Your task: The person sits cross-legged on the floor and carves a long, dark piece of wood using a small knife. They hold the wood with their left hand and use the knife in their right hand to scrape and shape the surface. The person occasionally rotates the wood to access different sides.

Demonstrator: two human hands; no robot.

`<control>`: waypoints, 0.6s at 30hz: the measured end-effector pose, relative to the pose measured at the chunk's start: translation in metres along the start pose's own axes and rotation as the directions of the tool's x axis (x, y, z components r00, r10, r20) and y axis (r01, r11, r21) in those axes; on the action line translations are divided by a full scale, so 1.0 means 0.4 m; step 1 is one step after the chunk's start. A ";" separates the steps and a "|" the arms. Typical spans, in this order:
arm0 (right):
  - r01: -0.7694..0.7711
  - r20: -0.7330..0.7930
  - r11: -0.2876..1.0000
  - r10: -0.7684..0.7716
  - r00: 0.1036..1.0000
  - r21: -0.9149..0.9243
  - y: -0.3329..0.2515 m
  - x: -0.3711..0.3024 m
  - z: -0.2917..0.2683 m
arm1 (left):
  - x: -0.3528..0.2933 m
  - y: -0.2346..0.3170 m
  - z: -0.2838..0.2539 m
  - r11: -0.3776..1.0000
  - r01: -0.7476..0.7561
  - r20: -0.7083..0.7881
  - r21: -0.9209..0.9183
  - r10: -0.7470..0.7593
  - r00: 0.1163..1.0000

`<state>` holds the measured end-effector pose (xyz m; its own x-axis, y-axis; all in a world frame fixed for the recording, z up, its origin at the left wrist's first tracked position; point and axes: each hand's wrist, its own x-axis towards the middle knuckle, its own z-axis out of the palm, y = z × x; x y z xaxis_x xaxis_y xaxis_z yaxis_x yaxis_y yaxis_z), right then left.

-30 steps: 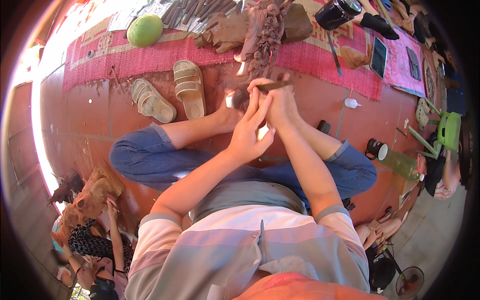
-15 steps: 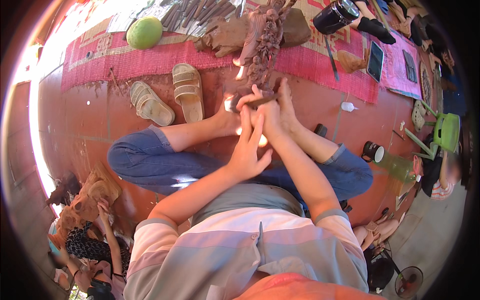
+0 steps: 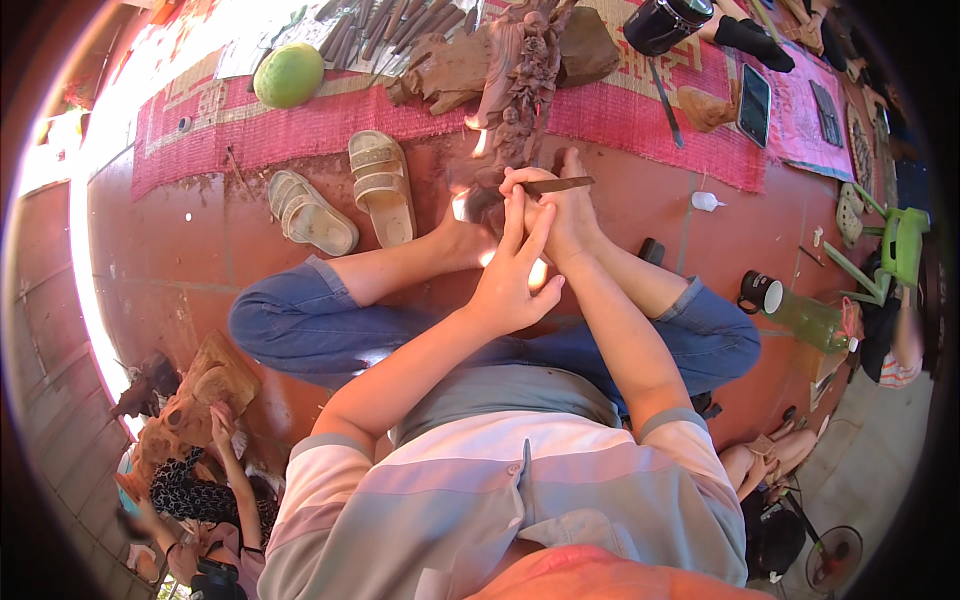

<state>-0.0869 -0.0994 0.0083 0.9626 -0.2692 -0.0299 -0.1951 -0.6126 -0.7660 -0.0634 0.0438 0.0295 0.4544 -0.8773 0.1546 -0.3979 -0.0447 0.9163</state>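
Note:
In my right hand [image 3: 562,222] is a slim, dark brown carving chisel [image 3: 562,184], its end sticking out to the right. The fingers are closed round it, partly hidden by one another. My left hand [image 3: 512,288] has its fingers stretched and apart, with the fingertips reaching up against the right hand. Just beyond both hands a reddish-brown carved wooden statue [image 3: 518,85] leans back over a rough wooden block [image 3: 440,72], its lower end between my bare feet. Whether the chisel touches the statue is hard to see.
Beige sandals [image 3: 382,190] and a green round fruit [image 3: 289,76] lie left, with several tools [image 3: 385,30] behind. On the right are a phone [image 3: 754,105], a dark flask [image 3: 665,25], a mug [image 3: 760,292], a bottle [image 3: 815,322] and a green stool [image 3: 905,245]. Other people sit around.
The chisel has turned from slanting to nearly level and sticks out farther right. My left hand stays against the right one. The whole view has shifted slightly.

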 end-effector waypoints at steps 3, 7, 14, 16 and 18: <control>0.037 -0.007 0.982 -0.037 0.999 0.186 0.004 -0.018 0.020 | -0.051 0.021 -0.006 1.000 0.016 -0.020 0.023 -0.015 1.000; -0.302 0.302 0.427 0.069 0.951 0.852 0.087 0.000 0.023 | -0.036 -0.001 0.014 1.000 0.012 -0.025 -0.026 -0.012 1.000; 0.220 0.015 0.964 -0.220 0.975 -0.149 0.023 -0.018 0.002 | -0.058 0.007 0.001 1.000 -0.005 0.007 0.005 0.005 1.000; 0.049 0.016 0.995 -0.051 0.999 0.091 0.014 -0.013 0.012 | -0.081 0.015 0.012 0.999 0.036 -0.039 -0.032 -0.037 0.999; -0.050 -0.006 0.942 0.055 0.998 0.331 0.046 -0.008 0.030 | -0.031 -0.013 0.021 1.000 0.006 -0.015 -0.024 -0.006 1.000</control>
<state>-0.0914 -0.1009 -0.0136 0.9494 -0.3065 -0.0683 -0.1696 -0.3176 -0.9329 -0.0736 0.0511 0.0196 0.4687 -0.8698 0.1542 -0.3758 -0.0384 0.9259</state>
